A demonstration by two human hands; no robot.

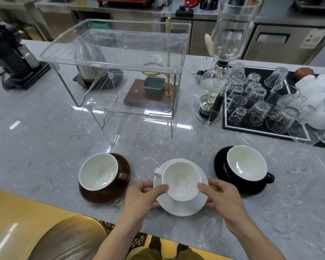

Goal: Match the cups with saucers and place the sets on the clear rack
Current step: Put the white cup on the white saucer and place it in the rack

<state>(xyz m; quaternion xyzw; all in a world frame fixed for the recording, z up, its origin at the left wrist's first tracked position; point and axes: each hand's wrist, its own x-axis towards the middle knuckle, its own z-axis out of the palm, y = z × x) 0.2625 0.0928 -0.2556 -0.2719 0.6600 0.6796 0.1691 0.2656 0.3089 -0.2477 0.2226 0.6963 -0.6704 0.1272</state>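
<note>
Now white cup (182, 180) sits on white saucer (181, 205) at the counter's (45, 147) near edge, centre. Left hand (144, 196) and right hand (220, 197) both grip the saucer rim, thumbs touching the cup. Brown cup (99, 171) on brown saucer (105, 194) just left, black cup (246, 166) on black saucer (220, 162) just right. Clear rack (118, 51) stands toward the far edge.

grey marble counter (45, 139), yellow floor (17, 218)
</note>
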